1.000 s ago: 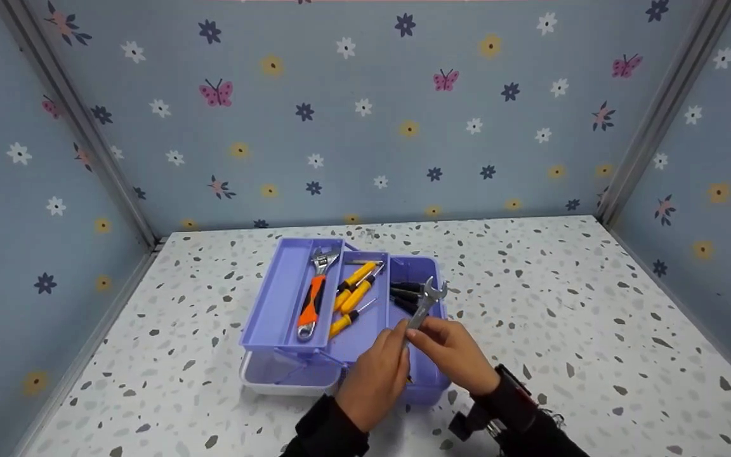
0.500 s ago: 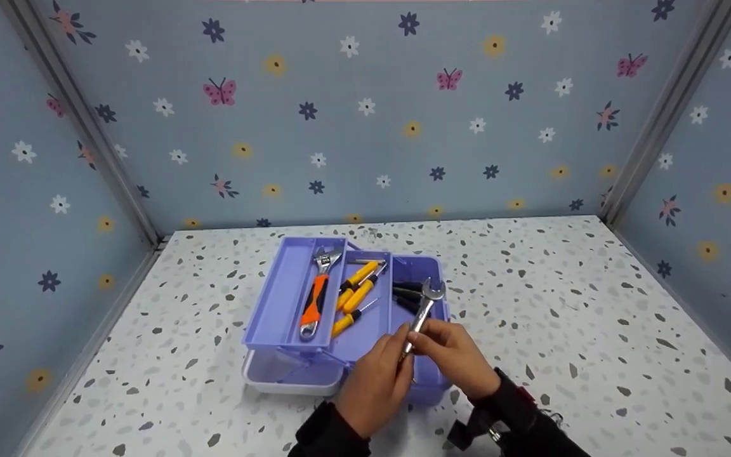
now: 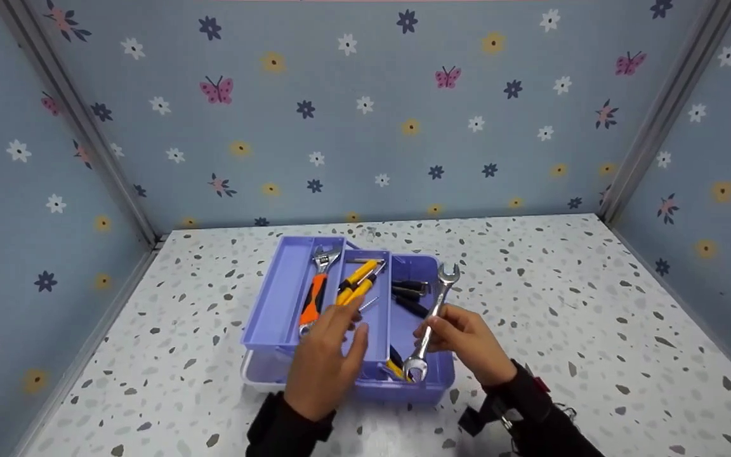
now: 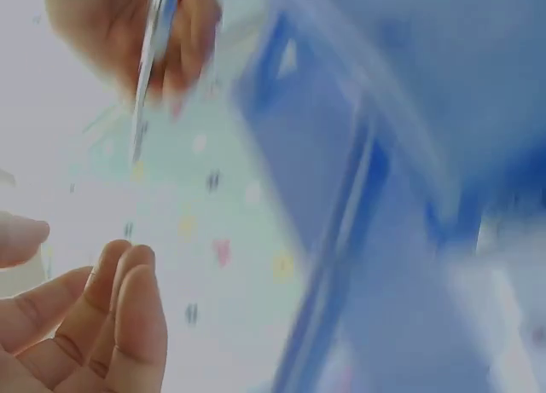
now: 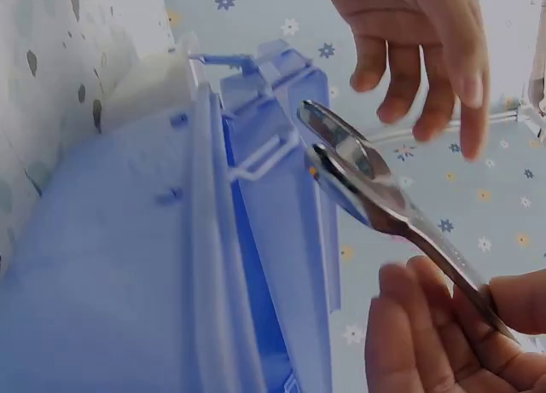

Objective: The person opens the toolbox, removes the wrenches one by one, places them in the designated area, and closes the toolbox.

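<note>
My right hand (image 3: 476, 349) pinches a silver open-end wrench (image 3: 438, 304) near its middle, one end up and the other slanting down over the purple toolbox (image 3: 438, 387). In the right wrist view the lower end of the wrench (image 5: 384, 197) points toward the box. My left hand (image 3: 324, 365) is apart from the wrench, fingers extended and holding nothing, over the box's trays. It partly covers the yellow-handled screwdrivers (image 3: 359, 274) and the lower end of an orange-and-black adjustable wrench (image 3: 316, 293). The left wrist view is blurred, with the left hand (image 4: 111, 325) at lower left.
Black-handled tools (image 3: 411, 307) lie in the toolbox's right bin, and a yellow-and-black tool (image 3: 395, 368) sits at its near end. The left tray (image 3: 273, 304) overhangs a whitish lid (image 3: 261, 371). Flower-patterned panels (image 3: 365, 139) enclose the speckled table (image 3: 562, 317) at back and sides.
My left hand has let go of the wrench and moved left over the trays, its fingers straightening. The right hand alone now holds the wrench, slightly raised and shifted right.
</note>
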`<state>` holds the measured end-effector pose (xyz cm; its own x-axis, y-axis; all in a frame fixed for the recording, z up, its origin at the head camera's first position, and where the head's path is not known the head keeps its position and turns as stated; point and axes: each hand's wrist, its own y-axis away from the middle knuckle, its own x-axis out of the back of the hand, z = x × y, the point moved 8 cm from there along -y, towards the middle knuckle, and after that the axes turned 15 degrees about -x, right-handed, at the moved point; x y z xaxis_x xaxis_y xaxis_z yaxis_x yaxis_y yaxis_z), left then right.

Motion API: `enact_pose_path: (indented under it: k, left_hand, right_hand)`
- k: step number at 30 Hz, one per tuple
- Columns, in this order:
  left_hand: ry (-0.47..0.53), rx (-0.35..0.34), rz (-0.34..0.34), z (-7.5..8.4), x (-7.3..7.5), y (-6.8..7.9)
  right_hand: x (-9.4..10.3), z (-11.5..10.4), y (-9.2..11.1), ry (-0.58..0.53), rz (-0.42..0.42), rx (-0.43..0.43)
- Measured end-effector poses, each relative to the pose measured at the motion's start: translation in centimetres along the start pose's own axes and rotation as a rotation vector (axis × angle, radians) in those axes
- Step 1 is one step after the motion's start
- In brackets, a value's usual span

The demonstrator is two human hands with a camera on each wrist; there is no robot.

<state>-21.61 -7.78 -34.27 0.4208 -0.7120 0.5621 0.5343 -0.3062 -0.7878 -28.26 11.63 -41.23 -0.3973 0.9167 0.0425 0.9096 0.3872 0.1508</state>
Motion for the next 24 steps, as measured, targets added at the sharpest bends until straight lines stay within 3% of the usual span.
enact_pose_path:
  k: [6, 10, 17, 24]
  left_hand:
    - [-0.053, 0.121, 0.050, -4.4, 3.9, 0.4]
    - [-0.055, 0.299, 0.026, -7.7, 5.2, 1.8]
    - [-0.006, 0.595, -0.127, -12.2, 5.5, 4.3]
    - [0.071, 0.729, -0.183, -14.0, 5.1, 6.0]
  right_hand:
    - [2.4, 0.0, -0.2, -0.027, 0.057, -0.038]
    - [4.3, -0.1, -0.6, -0.024, 0.124, -0.057]
    - [8.2, 0.1, -1.2, 0.010, 0.305, -0.117]
    - [11.7, 0.5, -2.0, 0.144, 0.412, -0.150]
